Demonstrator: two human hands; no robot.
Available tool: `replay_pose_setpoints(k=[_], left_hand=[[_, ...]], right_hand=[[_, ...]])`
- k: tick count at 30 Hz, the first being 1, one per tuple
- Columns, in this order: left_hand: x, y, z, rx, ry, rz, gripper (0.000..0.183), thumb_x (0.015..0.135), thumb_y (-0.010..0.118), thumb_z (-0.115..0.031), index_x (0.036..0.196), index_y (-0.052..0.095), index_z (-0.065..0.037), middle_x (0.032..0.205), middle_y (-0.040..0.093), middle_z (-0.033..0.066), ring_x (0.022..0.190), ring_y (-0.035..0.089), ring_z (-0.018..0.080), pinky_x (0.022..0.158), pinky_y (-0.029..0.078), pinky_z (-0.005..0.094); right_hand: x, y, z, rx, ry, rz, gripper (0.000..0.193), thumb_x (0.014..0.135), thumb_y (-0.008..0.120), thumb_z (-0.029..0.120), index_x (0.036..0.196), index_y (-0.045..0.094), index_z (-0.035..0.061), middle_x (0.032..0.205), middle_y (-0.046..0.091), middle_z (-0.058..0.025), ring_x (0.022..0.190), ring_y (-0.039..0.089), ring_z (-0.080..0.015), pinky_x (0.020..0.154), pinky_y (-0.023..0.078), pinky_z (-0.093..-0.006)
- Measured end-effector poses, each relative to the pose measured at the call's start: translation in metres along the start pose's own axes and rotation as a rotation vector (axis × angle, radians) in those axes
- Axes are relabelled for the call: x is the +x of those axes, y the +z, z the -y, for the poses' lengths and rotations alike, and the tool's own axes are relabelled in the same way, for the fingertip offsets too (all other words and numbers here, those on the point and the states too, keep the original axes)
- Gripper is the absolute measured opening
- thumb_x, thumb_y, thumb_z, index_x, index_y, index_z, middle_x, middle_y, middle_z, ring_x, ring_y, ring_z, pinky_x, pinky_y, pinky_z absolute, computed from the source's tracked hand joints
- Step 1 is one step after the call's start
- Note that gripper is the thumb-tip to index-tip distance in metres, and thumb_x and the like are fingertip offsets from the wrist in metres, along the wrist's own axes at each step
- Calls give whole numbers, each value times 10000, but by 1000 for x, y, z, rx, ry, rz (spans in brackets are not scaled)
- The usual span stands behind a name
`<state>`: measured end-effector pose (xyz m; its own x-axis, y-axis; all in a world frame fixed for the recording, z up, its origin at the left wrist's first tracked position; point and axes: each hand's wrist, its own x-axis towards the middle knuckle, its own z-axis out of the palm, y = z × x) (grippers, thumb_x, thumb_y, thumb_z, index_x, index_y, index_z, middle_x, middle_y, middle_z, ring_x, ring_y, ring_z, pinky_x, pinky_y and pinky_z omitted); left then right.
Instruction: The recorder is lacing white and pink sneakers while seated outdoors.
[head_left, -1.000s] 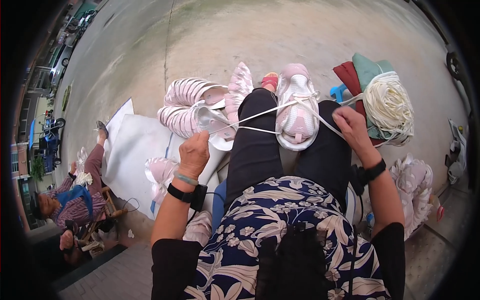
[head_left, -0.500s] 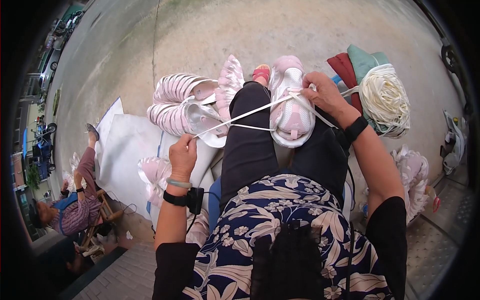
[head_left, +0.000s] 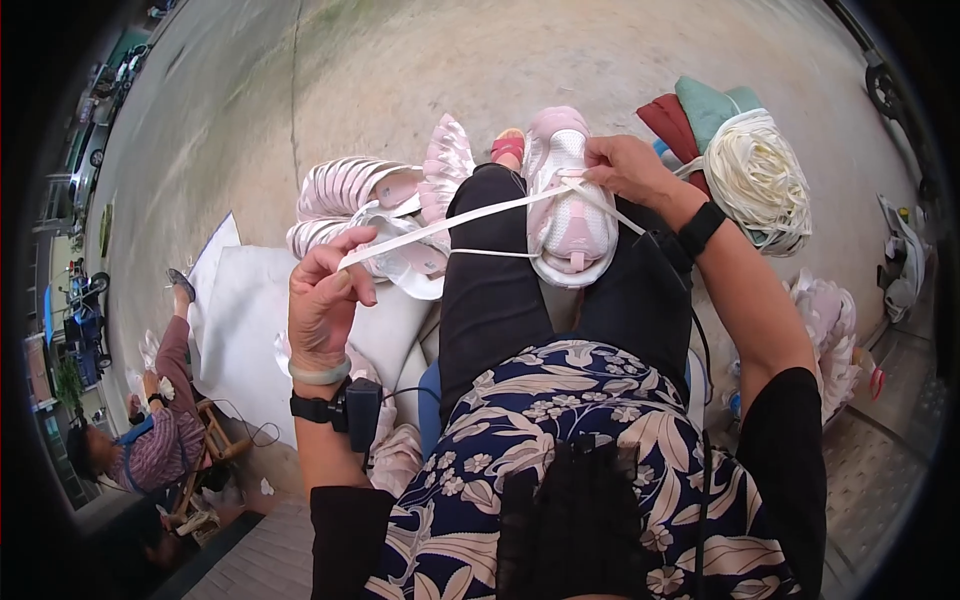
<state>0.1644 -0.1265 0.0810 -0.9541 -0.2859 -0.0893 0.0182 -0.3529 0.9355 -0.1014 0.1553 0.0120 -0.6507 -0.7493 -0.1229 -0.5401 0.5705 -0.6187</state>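
A pink and white sneaker upper (head_left: 574, 236) lies across my lap, its toe pointing away from me. From its lacing a flat white shoelace (head_left: 482, 212) runs taut to the left. My left hand (head_left: 325, 300) is closed on that end, thumb and fingers pinched together, well out to the left of my thigh. Against the right side of the upper, my right hand (head_left: 632, 170) has its fingers closed near the lacing and grips the lace there. More lace loops over my left thigh and trails to the right.
Left of my knees lie stacked pink and white uppers (head_left: 335, 190) beside a white sheet (head_left: 255, 300). At right sits a bundle of cream laces (head_left: 757, 180) by green cloth (head_left: 712, 105) and more uppers (head_left: 822, 315). Another person (head_left: 150, 440) sits far left.
My left hand has moved left and slightly down, turning and drawing the lace farther out. My right hand stays beside the upper. The whole view has shifted slightly.
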Motion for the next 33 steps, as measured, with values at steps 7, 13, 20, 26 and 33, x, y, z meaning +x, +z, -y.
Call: replay_pose_setpoints(k=[7, 13, 20, 26, 33], left_hand=[[9, 55, -22, -290, 26, 327, 132, 740, 616, -87, 724, 500, -24, 1110, 524, 293, 608, 606, 242, 586, 503, 313], [10, 68, -20, -96, 70, 330, 82, 778, 585, -90, 755, 532, -32, 851, 580, 171, 626, 571, 204, 605, 469, 298], [-5, 36, -4, 69, 114, -77, 98, 811, 565, -93, 760, 542, -13, 733, 558, 100, 590, 492, 159, 565, 413, 258], [-25, 7, 16, 46, 36, -236, 127, 814, 576, -107, 743, 518, -19, 701, 549, 96, 573, 473, 148, 551, 402, 252], [-26, 0, 24, 79, -13, -296, 135, 829, 562, -114, 741, 502, -32, 696, 548, 94, 563, 464, 137, 547, 386, 237]], right_hand=[[4, 5, 4, -40, -3, -43, 117, 697, 594, 190, 722, 570, 79, 737, 606, -116, 736, 576, -310, 649, 400, -417], [4, -2, -2, 230, -27, -50, 91, 746, 577, 111, 815, 584, 52, 681, 575, -46, 648, 563, -171, 593, 418, -277], [-17, -27, -28, 1157, 258, -156, 101, 828, 580, 133, 889, 608, 57, 697, 587, -8, 658, 561, -89, 638, 431, -234], [-26, -32, -49, 1446, 172, -167, 138, 835, 571, 133, 938, 583, 41, 678, 571, -4, 636, 553, -87, 594, 430, -228], [-43, -36, -43, 714, 276, 62, 98, 828, 606, 142, 828, 616, 44, 613, 519, 39, 515, 433, -26, 453, 315, -171]])
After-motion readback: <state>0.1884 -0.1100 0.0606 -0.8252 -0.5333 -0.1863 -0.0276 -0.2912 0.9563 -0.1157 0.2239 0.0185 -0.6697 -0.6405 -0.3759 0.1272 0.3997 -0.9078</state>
